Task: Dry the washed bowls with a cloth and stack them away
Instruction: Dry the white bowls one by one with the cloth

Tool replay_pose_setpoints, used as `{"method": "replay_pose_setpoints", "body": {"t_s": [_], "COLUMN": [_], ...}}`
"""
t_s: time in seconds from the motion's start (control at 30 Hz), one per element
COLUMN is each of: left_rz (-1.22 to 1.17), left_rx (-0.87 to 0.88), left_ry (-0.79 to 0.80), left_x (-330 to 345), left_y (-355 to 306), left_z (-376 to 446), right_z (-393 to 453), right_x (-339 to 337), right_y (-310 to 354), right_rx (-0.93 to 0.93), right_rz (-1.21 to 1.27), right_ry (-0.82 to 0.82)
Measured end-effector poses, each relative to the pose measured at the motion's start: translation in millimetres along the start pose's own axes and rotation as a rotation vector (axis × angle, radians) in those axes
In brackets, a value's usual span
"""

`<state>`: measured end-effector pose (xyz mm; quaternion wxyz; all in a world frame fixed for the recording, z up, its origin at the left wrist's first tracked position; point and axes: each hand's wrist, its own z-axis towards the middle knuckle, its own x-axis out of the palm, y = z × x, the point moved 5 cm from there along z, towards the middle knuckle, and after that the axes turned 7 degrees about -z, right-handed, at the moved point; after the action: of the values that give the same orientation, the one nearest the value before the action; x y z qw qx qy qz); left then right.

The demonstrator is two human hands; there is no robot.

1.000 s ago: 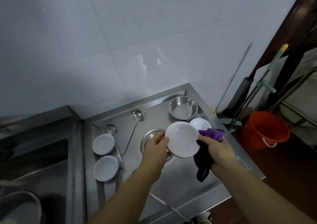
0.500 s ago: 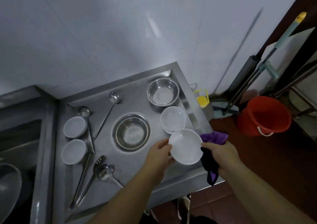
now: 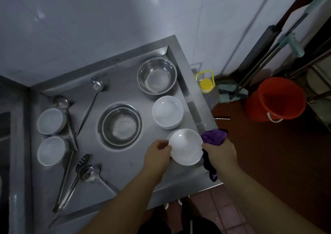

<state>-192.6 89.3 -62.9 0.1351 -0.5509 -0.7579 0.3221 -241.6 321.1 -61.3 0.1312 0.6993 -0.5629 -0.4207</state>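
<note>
- The left hand [image 3: 157, 153] pinched the rim of a white bowl [image 3: 186, 146], held above the desk [image 3: 125, 176] near its right front corner.
- The right hand [image 3: 219, 152] was closed around a purple cloth [image 3: 214, 137] at the bowl's other edge.
- The step probably called for lowering it level, centred on the stacked bowls [image 3: 167, 111] just behind.

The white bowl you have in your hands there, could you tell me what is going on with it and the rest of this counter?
A person is drying dishes at a steel counter. The left hand holds a white bowl by its rim, while the right hand grips a purple cloth at the bowl's other edge. Just behind it sits a stack of white bowls. Two more white bowls wait on the counter's left side, beside ladles.
</note>
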Motion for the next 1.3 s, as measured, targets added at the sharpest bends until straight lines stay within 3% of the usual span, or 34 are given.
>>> {"method": "replay_pose_setpoints", "body": {"t_s": [0.5,0.67,0.9,1.1,1.3], "left_rz": [0.128,0.148,0.392,0.578,0.696], "left_rx": [0.052,0.068,0.172,0.258,0.291], "left_ry": [-0.14,-0.112,-0.079,-0.14,-0.21], "left_x": [0.7,-3.8,-36.4,-102.2,-187.4], "left_y": [17.8,14.1,-7.9,-12.4,-7.2], "left_z": [35.8,28.9,0.5,-31.6,-47.2], "right_z": [15.7,8.7,-20.5,-75.8,-131.0], "right_x": [37.3,24.3,-5.6,33.9,118.6], "right_y": [-4.1,0.0,22.9,61.3,83.1], "right_rx": [-0.09,-0.142,-0.36,-0.522,-0.627], "right_rz": [-0.243,-0.241,-0.343,-0.454,-0.529], "right_ry": [-0.02,-0.048,-0.074,0.035,0.284]}}
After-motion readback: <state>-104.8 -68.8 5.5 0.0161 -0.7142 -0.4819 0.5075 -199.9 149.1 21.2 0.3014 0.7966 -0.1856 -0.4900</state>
